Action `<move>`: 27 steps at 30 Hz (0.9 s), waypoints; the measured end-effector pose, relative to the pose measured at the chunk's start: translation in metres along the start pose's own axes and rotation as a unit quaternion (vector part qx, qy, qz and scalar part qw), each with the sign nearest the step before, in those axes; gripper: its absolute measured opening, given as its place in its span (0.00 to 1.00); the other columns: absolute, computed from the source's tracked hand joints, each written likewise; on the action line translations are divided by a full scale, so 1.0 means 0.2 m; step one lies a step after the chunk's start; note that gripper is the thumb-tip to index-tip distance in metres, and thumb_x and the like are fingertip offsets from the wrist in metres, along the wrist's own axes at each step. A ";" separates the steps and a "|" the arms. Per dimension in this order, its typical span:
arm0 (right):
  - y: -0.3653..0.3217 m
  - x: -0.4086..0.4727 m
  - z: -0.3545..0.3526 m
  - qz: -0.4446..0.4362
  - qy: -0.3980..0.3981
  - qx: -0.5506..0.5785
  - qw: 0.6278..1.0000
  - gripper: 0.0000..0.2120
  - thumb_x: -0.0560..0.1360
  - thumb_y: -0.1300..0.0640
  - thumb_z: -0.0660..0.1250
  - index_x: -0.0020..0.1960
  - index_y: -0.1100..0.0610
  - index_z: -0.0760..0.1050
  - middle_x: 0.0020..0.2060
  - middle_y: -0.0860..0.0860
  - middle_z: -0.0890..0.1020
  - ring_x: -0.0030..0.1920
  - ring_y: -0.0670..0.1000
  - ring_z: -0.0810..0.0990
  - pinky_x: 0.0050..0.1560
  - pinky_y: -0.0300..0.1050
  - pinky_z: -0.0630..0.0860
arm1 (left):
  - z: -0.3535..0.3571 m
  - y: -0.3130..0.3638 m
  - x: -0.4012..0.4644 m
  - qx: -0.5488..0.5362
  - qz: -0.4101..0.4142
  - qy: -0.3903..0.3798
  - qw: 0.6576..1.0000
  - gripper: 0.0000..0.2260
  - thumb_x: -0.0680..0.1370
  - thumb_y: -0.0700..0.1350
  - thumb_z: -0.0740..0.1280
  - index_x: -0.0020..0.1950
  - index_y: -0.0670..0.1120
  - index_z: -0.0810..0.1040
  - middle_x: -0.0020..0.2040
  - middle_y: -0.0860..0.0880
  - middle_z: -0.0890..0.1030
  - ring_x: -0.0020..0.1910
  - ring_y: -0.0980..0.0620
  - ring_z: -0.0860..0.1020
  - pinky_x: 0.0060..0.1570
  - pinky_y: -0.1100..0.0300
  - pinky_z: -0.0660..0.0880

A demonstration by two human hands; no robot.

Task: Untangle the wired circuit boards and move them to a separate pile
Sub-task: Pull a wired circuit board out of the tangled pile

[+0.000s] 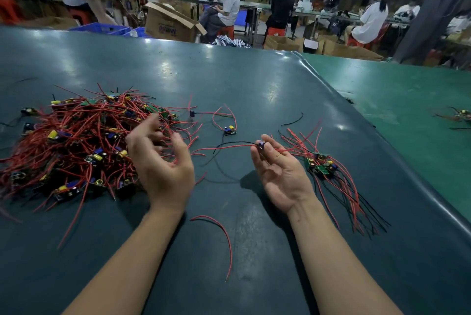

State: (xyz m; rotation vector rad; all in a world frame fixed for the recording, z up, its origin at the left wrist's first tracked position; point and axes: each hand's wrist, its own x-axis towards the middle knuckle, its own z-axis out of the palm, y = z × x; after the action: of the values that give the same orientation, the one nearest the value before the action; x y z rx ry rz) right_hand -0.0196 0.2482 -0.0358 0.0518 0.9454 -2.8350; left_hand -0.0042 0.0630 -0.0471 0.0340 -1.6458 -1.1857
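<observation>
The dark green table (254, 90) carries everything. Well to the left of your right grip lies the big tangled heap (76, 144) of red-wired boards, with your left hand (163, 161) at its edge, fingers loosely curled, holding nothing. Your right hand (280, 172), palm up, pinches one small board (261, 144). Just to its right sits the small sorted pile (322, 164). Beyond the grip lies a lone board (230, 131).

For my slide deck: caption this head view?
Right hand pinches one wired board between tangled heap and sorted pile.
</observation>
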 end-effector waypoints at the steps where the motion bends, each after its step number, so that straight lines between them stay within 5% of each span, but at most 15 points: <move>1: -0.01 0.00 0.00 0.001 0.011 0.011 1.000 0.08 0.68 0.66 0.67 0.48 0.63 0.77 0.35 0.54 0.84 0.37 0.49 0.84 0.43 0.39 0.83 | 0.01 0.00 -0.03 0.032 0.088 -0.039 0.995 0.11 0.77 0.37 0.65 0.60 0.38 0.76 0.53 0.43 0.77 0.49 0.45 0.76 0.50 0.50 0.75; 3: -0.03 -0.01 -0.01 0.005 0.030 0.036 0.999 0.08 0.68 0.63 0.68 0.48 0.62 0.77 0.35 0.54 0.84 0.36 0.48 0.84 0.37 0.38 0.82 | 0.03 0.00 -0.07 0.053 0.176 -0.143 0.973 0.05 0.76 0.37 0.66 0.51 0.40 0.79 0.47 0.46 0.79 0.46 0.45 0.75 0.47 0.47 0.73; 6: -0.06 -0.02 -0.01 0.002 0.056 0.022 0.998 0.07 0.68 0.59 0.70 0.44 0.61 0.80 0.35 0.53 0.83 0.32 0.47 0.80 0.32 0.35 0.79 | 0.06 -0.01 -0.08 0.069 0.180 -0.227 0.954 0.05 0.76 0.40 0.66 0.46 0.41 0.81 0.43 0.48 0.80 0.43 0.45 0.76 0.46 0.45 0.73; 14: 0.02 0.00 0.02 -0.029 0.045 -0.025 0.998 0.07 0.68 0.66 0.68 0.45 0.64 0.77 0.36 0.57 0.84 0.37 0.54 0.85 0.37 0.38 0.81 | 0.03 0.03 -0.09 0.126 0.277 -0.107 0.946 0.08 0.75 0.48 0.72 0.40 0.46 0.80 0.39 0.50 0.78 0.42 0.47 0.74 0.45 0.51 0.67; 18: 0.00 0.00 0.01 -0.040 0.050 -0.008 0.998 0.06 0.67 0.65 0.68 0.40 0.63 0.84 0.39 0.58 0.85 0.39 0.56 0.86 0.35 0.38 0.81 | 0.05 0.03 -0.13 0.005 0.248 -0.309 0.918 0.15 0.78 0.49 0.67 0.34 0.44 0.79 0.27 0.49 0.74 0.27 0.48 0.72 0.30 0.53 0.72; 21: 0.02 -0.02 0.02 -0.027 0.021 -0.103 0.994 0.07 0.67 0.62 0.70 0.42 0.58 0.86 0.43 0.56 0.86 0.42 0.55 0.86 0.35 0.40 0.81 | 0.06 0.03 -0.13 0.050 0.122 -0.395 0.909 0.21 0.78 0.60 0.62 0.53 0.44 0.84 0.31 0.51 0.80 0.28 0.49 0.77 0.33 0.55 0.76; 23: 0.05 -0.03 0.03 -0.019 -0.007 -0.170 0.985 0.08 0.67 0.59 0.71 0.45 0.57 0.86 0.45 0.56 0.86 0.44 0.53 0.86 0.38 0.42 0.81 | 0.06 0.01 -0.12 0.064 0.077 -0.398 0.912 0.25 0.77 0.61 0.62 0.65 0.45 0.78 0.37 0.55 0.81 0.30 0.52 0.77 0.37 0.56 0.75; 27: 0.07 -0.05 0.04 -0.026 -0.042 -0.243 0.969 0.10 0.71 0.53 0.68 0.46 0.57 0.85 0.47 0.53 0.86 0.45 0.50 0.84 0.40 0.41 0.78 | 0.07 0.02 -0.10 -0.008 0.020 -0.327 0.945 0.22 0.78 0.52 0.67 0.70 0.46 0.74 0.39 0.57 0.79 0.27 0.59 0.70 0.33 0.66 0.69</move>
State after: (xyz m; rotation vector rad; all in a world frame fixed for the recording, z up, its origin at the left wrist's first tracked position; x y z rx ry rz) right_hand -0.0078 0.2330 -0.0374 -0.1485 1.6057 -2.5385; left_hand -0.0043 0.0848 -0.0577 -0.4475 -2.1945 -1.2527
